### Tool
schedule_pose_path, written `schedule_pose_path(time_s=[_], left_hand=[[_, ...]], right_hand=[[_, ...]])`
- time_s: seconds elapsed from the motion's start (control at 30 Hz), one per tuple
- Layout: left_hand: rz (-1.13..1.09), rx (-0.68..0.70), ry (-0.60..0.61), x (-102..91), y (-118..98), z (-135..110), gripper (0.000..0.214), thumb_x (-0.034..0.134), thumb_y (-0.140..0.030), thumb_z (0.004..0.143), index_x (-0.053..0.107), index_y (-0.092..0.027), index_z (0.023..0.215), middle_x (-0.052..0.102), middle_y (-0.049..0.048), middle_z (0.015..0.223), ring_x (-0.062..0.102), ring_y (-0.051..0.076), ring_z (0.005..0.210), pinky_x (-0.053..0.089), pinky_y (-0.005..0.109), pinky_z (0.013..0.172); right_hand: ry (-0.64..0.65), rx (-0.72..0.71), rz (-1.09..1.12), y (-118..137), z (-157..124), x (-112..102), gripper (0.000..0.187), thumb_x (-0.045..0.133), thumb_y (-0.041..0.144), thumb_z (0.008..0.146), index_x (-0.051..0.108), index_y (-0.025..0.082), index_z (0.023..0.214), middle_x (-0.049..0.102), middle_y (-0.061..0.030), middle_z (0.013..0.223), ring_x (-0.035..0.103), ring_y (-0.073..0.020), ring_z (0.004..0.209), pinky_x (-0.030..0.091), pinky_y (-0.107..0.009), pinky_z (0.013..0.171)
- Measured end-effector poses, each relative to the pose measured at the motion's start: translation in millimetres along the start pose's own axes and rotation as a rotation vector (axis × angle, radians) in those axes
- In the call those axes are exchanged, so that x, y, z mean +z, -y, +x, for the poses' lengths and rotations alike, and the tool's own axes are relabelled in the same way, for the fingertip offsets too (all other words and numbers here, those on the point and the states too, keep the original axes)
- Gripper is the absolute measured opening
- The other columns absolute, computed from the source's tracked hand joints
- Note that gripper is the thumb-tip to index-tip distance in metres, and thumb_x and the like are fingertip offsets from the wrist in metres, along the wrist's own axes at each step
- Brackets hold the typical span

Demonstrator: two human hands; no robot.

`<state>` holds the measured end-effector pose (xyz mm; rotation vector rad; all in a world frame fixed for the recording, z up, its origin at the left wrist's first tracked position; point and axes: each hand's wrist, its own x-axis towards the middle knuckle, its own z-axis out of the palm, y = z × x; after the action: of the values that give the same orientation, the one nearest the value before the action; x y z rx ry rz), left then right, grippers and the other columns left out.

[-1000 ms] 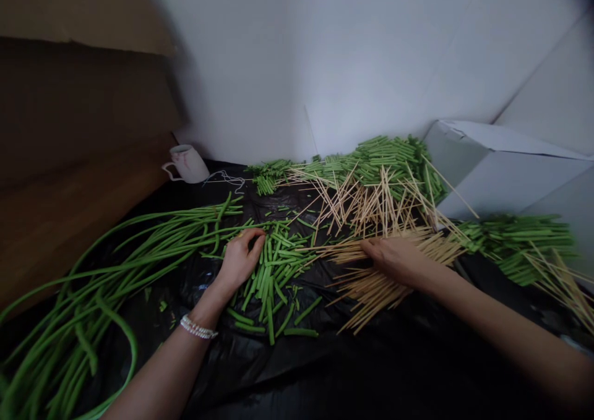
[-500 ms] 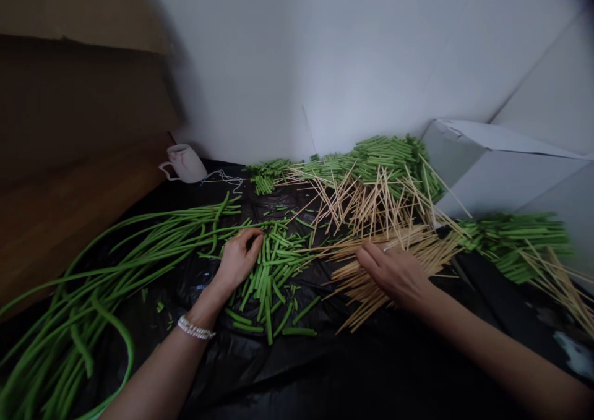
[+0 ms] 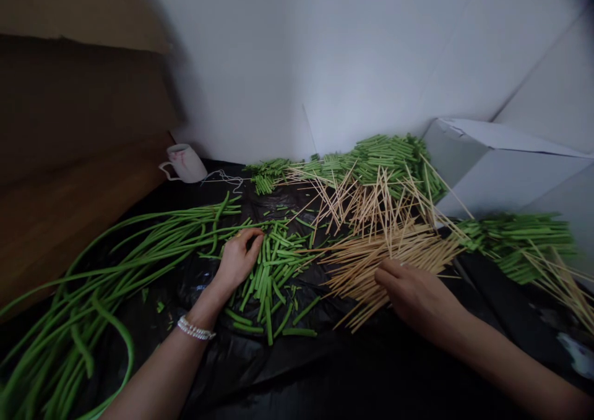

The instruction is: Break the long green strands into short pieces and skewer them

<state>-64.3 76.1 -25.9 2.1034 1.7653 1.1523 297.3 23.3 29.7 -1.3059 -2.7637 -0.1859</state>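
Note:
My left hand (image 3: 239, 258), with a beaded bracelet on its wrist, rests at the left edge of a pile of cut long bean pieces (image 3: 273, 262). Its thumb and fingers curl together at the tips; whatever is between them is hidden. On the right, my right hand (image 3: 417, 293) lies over a heap of bamboo skewers (image 3: 357, 271), back of the hand up. Its fingers are pressed together and bent down to the skewers, and the fingertips are partly hidden. Long uncut beans (image 3: 134, 247) spread out left of my left hand.
Behind the loose skewers lie skewered bean bundles (image 3: 390, 160), against a pale wall (image 3: 288, 67). More skewered beans (image 3: 524, 244) lie at the right, near a white box (image 3: 515, 172). A white mug (image 3: 185, 164) stands back left. Black plastic sheeting (image 3: 288, 370) covers the surface.
My right hand has shifted right and slightly down across the skewer heap. My left hand has stayed at the cut beans.

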Motion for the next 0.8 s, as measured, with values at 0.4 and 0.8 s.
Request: schedule_pose_path(time_s=[0.4, 0.8], left_hand=[[0.014, 0.013, 0.001, 1.1, 1.4, 0.5, 0.024, 0.047, -0.031, 0.090, 0.065, -0.017, 0.094, 0.069, 0.0073, 0.100, 0.063, 0.020, 0.096, 0.046, 0.033, 0.090], [0.006, 0.016, 0.004, 1.3, 1.3, 0.5, 0.024, 0.046, -0.032, 0.090, 0.065, -0.018, 0.094, 0.069, 0.0069, 0.099, 0.063, 0.020, 0.096, 0.045, 0.033, 0.090]], right_hand=[[0.135, 0.019, 0.149, -16.8, -3.7, 10.1, 0.024, 0.044, -0.001, 0.075, 0.058, 0.018, 0.080, 0.062, -0.0058, 0.081, 0.055, -0.0176, 0.072, 0.036, -0.029, 0.066], [0.055, -0.012, -0.133, -41.6, 42.2, -6.0, 0.018, 0.052, 0.010, 0.084, 0.062, 0.018, 0.071, 0.063, -0.0056, 0.077, 0.055, -0.0194, 0.078, 0.033, -0.030, 0.070]])
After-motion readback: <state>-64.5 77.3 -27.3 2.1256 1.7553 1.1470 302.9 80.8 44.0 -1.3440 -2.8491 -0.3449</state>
